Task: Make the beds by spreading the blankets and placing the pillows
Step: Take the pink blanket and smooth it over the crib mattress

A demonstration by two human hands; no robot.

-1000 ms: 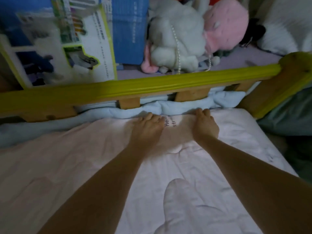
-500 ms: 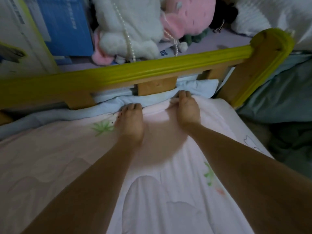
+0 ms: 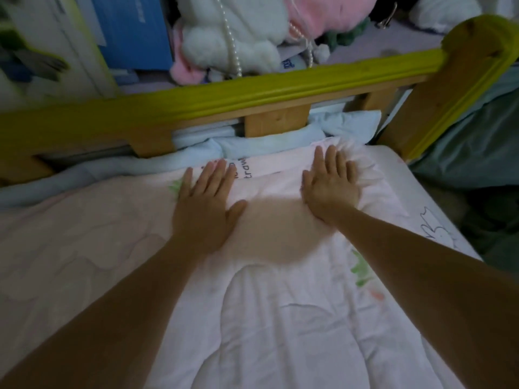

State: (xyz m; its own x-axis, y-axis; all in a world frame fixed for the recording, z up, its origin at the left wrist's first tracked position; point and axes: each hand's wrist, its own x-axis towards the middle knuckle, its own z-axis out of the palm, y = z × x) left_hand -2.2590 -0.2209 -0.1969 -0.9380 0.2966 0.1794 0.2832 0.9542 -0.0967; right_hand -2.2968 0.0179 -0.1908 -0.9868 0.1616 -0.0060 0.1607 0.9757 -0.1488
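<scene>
A pale pink quilted blanket with small green prints and dark lettering covers the bed. My left hand lies flat on it with fingers spread, near the far edge. My right hand presses flat beside it, fingers apart, close to the blanket's far right corner. A light blue sheet bunches between the blanket's edge and the rail. No pillow is in view.
A yellow-green wooden bed rail with a corner post runs across just beyond my hands. Behind it lie white and pink plush toys, a bead string and a blue box. Dark teal bedding lies to the right.
Both hands had their fingers curled at the blanket's far edge by the rail; now they lie flat and spread on the blanket, a little back from the edge. The view has shifted right.
</scene>
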